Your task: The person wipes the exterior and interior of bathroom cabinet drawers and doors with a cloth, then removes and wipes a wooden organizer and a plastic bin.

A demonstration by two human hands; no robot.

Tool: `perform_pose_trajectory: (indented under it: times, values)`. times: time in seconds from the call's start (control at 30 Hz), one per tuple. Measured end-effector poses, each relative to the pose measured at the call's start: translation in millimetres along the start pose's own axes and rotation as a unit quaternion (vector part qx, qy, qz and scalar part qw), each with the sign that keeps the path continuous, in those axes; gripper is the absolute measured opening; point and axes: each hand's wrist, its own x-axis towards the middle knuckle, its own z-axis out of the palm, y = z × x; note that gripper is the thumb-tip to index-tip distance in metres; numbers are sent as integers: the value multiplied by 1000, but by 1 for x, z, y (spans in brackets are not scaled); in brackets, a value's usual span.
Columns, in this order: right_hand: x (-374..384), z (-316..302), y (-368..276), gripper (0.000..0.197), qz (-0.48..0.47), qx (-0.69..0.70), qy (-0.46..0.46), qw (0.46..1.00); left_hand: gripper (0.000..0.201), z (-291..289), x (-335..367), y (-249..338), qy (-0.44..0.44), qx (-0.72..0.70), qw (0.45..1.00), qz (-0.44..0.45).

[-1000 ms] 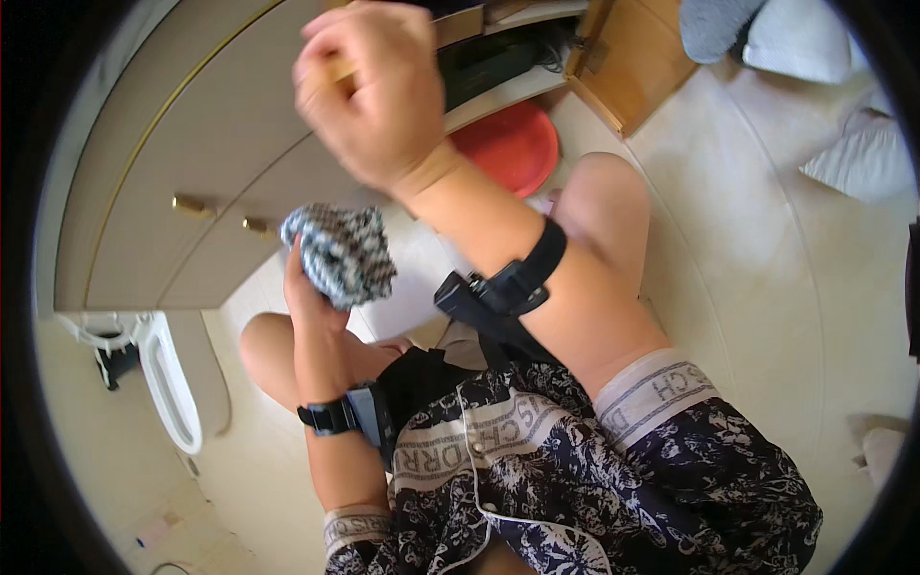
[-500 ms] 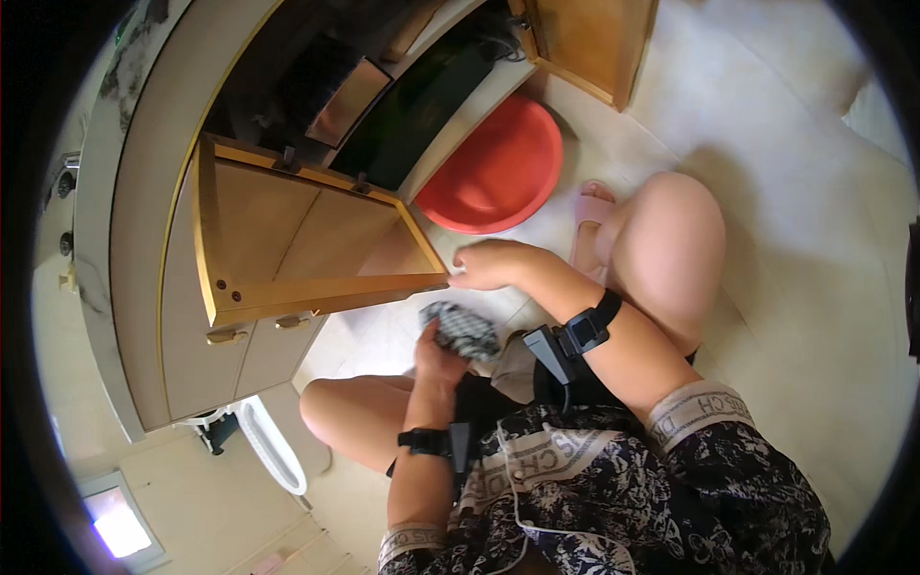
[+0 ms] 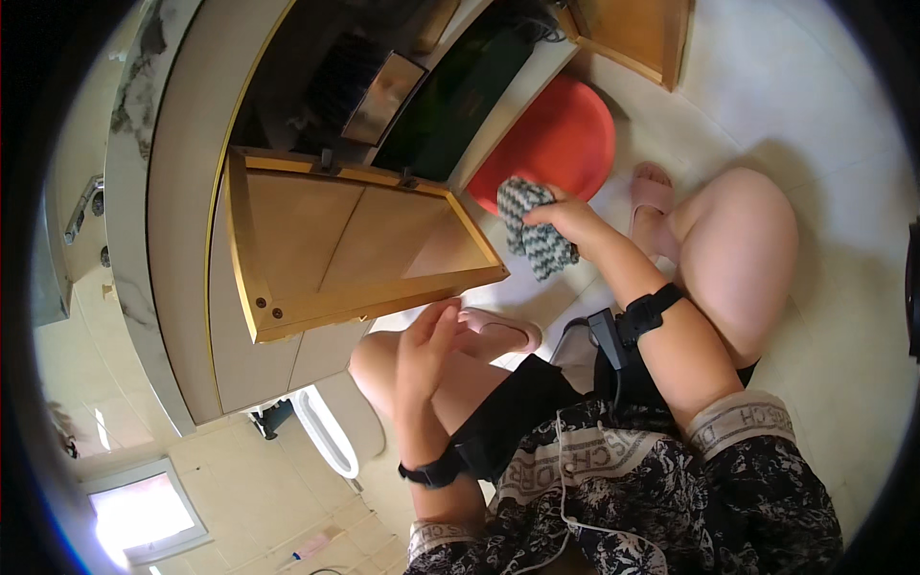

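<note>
My right hand (image 3: 572, 218) grips a folded cloth (image 3: 539, 240) with a grey, white and dark zigzag pattern. It holds the cloth beyond the free corner of an open wood-framed cabinet door (image 3: 383, 305), in front of a red basin (image 3: 565, 144). My left hand (image 3: 428, 347) is just below the door's lower edge, with loosely bent fingers and nothing visible in them. Whether its fingertips touch the door edge is hard to see.
The cabinet's dark interior holds a box-like item (image 3: 383, 99). A second open door (image 3: 637, 43) stands at the top right. My knees and pink slippers (image 3: 652, 188) are close by on the tiled floor. A white toilet (image 3: 324, 431) is at lower left.
The cloth has passed from my left hand to my right, which has moved off the door's corner toward the basin. My left hand has risen toward the door edge. The view has shifted.
</note>
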Motion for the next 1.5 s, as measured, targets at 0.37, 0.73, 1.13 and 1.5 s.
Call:
perform_pose_trajectory:
  times: [0.37, 0.73, 1.13, 1.5]
  values:
    - [-36, 154, -79, 70, -443, -219, -70, 867, 80, 1, -20, 95, 264, -42, 862, 431]
    - [28, 37, 36, 54, -148, -388, 84, 906, 73, 40, -1, 114, 300, -75, 851, 424]
    - [85, 40, -6, 60, -80, -437, 49, 895, 76, 42, 5, 113, 310, -76, 841, 437]
    - [-6, 21, -22, 58, 60, -551, -215, 804, 73, 26, 10, 106, 298, -81, 841, 445]
